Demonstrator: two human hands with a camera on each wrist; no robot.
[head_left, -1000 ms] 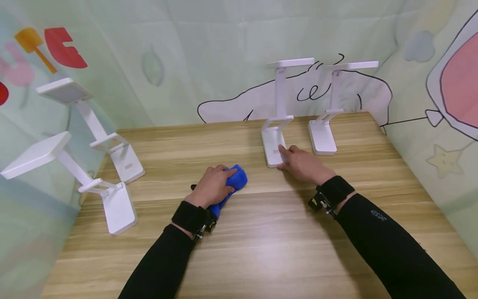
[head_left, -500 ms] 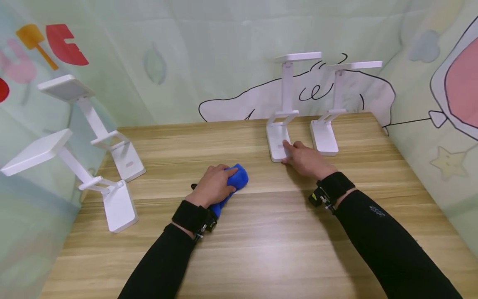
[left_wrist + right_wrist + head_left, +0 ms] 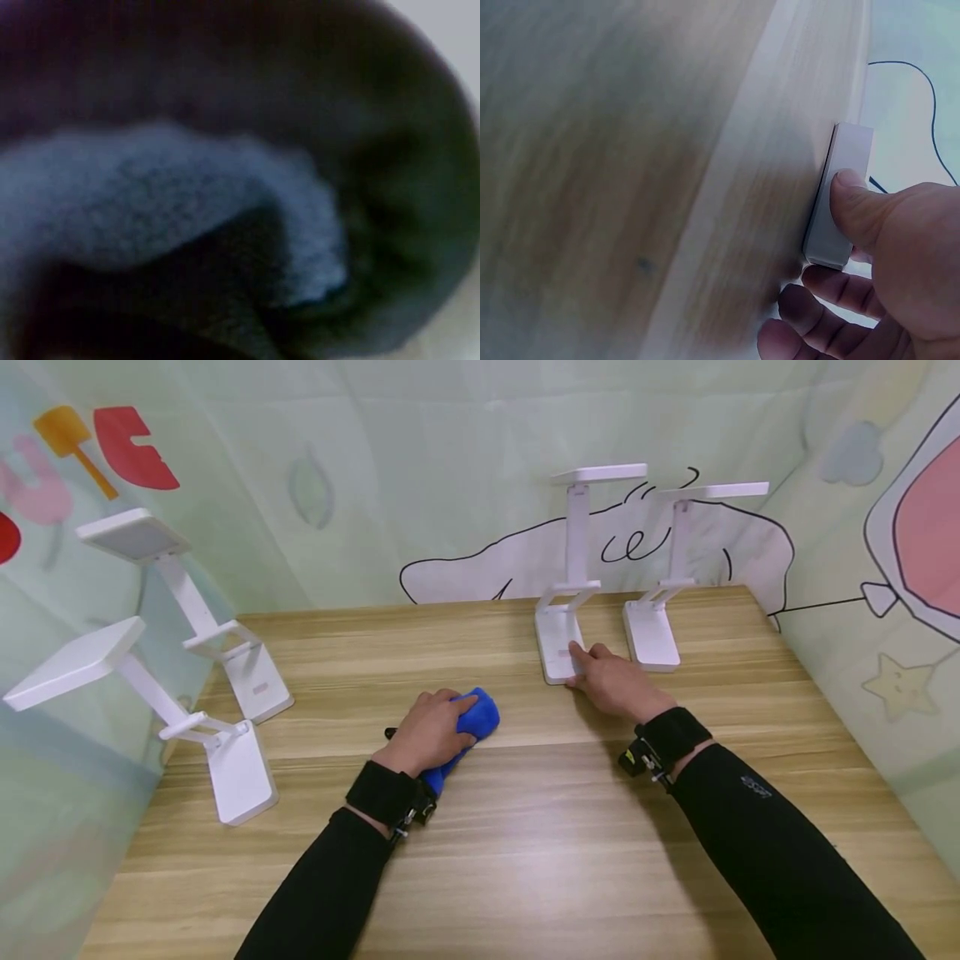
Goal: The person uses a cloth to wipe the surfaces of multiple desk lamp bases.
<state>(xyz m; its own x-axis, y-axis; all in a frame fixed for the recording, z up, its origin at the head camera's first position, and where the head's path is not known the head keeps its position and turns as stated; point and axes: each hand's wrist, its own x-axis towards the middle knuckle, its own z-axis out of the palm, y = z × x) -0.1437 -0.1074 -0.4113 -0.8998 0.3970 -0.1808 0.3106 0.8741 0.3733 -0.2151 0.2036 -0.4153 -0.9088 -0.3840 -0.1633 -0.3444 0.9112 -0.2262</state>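
My left hand [image 3: 427, 735] grips a bunched blue cloth [image 3: 477, 714] on the table, left of centre. A small black tip [image 3: 390, 733] pokes out beside that hand; what it belongs to is hidden. Dark and blurred, the left wrist view shows mostly folds of the fuzzy cloth [image 3: 150, 195]. My right hand [image 3: 618, 683] holds the front right corner of the base of a white desk lamp [image 3: 555, 639]. In the right wrist view, the thumb of my right hand [image 3: 922, 255] lies against the edge of the lamp base [image 3: 829, 232], with the other fingers bent close by.
A second white desk lamp [image 3: 651, 639] stands just right of the held one. Two more white lamps, a rear one [image 3: 258, 685] and a front one [image 3: 240, 777], stand at the table's left side. A printed curtain [image 3: 480, 485] encloses the wooden table [image 3: 540, 860].
The held desk lamp has shifted a little back and to the right with my right hand, then stopped. My left hand and the blue cloth have stayed put.
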